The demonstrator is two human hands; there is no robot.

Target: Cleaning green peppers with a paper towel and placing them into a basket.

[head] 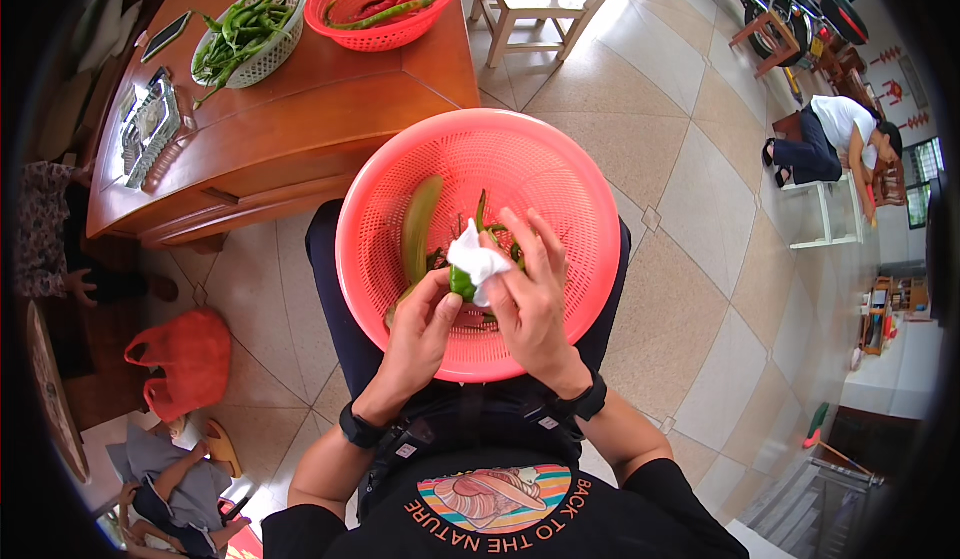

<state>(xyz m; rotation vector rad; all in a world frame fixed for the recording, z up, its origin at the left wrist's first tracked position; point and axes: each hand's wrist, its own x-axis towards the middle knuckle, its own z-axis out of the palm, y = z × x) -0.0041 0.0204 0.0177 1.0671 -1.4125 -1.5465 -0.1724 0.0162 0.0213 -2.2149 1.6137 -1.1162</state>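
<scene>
A pink plastic colander [592, 184] rests on my lap. Above it, my left hand [421, 320] holds a green pepper [462, 284] between thumb and fingers. My right hand [534, 289], slightly blurred, has a white tissue or cloth [475, 256] in its fingers, pressed against the pepper. A long yellow-green vegetable [421, 221] leans along the colander's left side. Thin green chili peppers [481, 208] lie in the middle, partly hidden behind my hands.
A wooden table [300, 135] at upper left bears a white basket of green chilies [247, 23], a red basket [382, 38] with peppers, a phone and a glass tray. A wooden chair [536, 4] stands beyond. A red bag [196, 360] sits on the floor; other people sit at both sides.
</scene>
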